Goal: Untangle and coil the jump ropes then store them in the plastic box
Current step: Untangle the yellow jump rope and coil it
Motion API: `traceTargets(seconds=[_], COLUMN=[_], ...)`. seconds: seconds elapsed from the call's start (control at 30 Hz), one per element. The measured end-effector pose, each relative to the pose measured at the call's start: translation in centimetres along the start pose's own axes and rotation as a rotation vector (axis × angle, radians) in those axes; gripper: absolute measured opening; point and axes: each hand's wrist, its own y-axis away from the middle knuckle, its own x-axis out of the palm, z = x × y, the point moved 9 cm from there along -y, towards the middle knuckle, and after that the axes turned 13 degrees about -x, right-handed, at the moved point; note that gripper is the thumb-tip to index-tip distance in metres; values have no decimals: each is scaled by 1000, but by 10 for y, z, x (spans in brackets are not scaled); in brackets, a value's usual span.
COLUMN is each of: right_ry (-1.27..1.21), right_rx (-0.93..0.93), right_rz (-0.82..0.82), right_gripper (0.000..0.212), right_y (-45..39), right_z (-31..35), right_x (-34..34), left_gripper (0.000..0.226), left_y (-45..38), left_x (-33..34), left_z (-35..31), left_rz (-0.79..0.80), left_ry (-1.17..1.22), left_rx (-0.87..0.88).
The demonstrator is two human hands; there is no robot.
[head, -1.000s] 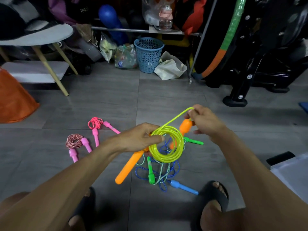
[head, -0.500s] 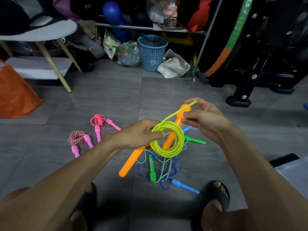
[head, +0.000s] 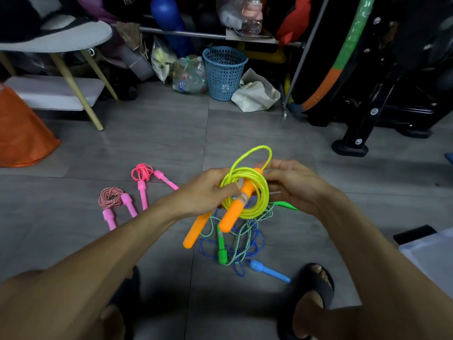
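Grey tiled floor, grout lines crossing. On it, left of centre: red-white rope coiled, pink handles; pink rope coiled just beside, pink handles. Centre: tangled pile, blue rope and green-white rope intertwined, green handle and blue handle lying among them. Far edge: blue basket, white bag touching it, orange bag far left. Black sandals at near edge.
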Motion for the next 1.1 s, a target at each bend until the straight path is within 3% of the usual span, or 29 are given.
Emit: traceTargets(seconds=[0.13,0.2,0.3,0.43,0.5,0.57,0.63,0.73,0.9,1.0,1.1], right_ry=[94,58,17,298,400,360,396,756,1004,1147,975], right_rx=[-20,-40,-56,-54,-184,-314,-325,-253,-384,-411,-430], right_rz=[79,139,167,-107,-333,-421,-291,-56,-10,-17,-117], right_gripper=[16,24,20,24,15,11,17,41,42,51,47], right_y=[1,2,3,-6,-4,2,2,3,0,3,7], right_z=[-3,-3,-1,-7,9,26,30,11,15,20,35], right_x=[3,11,17,-18,-35,-35,-16,17,25,5,-20], left_gripper=[23,24,18,21,18,21,24,32,27,25,25], left_y=[-5,-5,-7,-11,-13,-16,-17,-18,-18,-15,-17], left_x=[-12,-11,-4,-8,-15,-19,-22,-24,-28,-38,-41], left_z=[4,3,4,8,12,19,27,37,50,68,73], left_rz=[-103,-123,-115,-155,-217,-282,-348,-417,-447,-476,-412], left_ry=[48,55,93,184,163,129,110,165,278,519,480], left_rx=[-9,6,0,-46,-69,-106,-166,-249,-360,-476,-514])
